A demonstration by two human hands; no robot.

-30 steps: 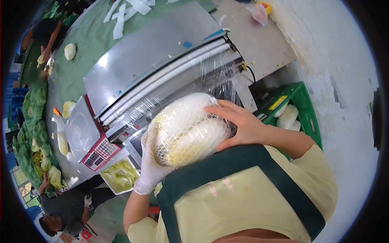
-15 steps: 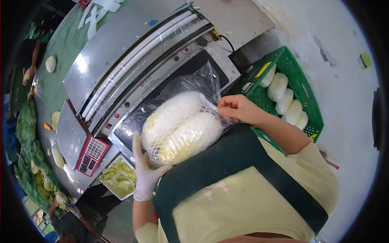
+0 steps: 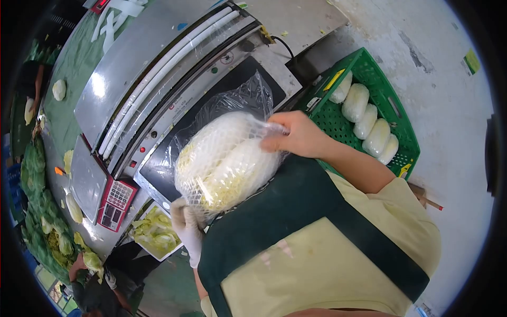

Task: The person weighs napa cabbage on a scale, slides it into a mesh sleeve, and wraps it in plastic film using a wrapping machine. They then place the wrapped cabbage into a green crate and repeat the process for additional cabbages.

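Two pale napa cabbages (image 3: 227,158), side by side in white netting and clear plastic, lie in front of my apron on the edge of the wrapping machine (image 3: 174,105). My right hand (image 3: 296,134), bare and slightly blurred, pinches the gathered plastic and net at their right end. At the lower left end my left hand (image 3: 187,224), in a white glove, is closed on the wrapping, its fingertips partly hidden. Loose clear film (image 3: 248,95) stands up behind the cabbages, over the machine's dark plate.
A green crate (image 3: 391,100) on the right holds several wrapped cabbages (image 3: 367,113). To the left are a red scale (image 3: 113,203) and a white bin (image 3: 158,253) of leaves. Another person's hand (image 3: 79,264) trims a cabbage at lower left.
My left hand has gone from spread fingers to gripping the cabbages' lower end. My right hand has shifted slightly left and up with the gathered plastic. The view has moved a little.
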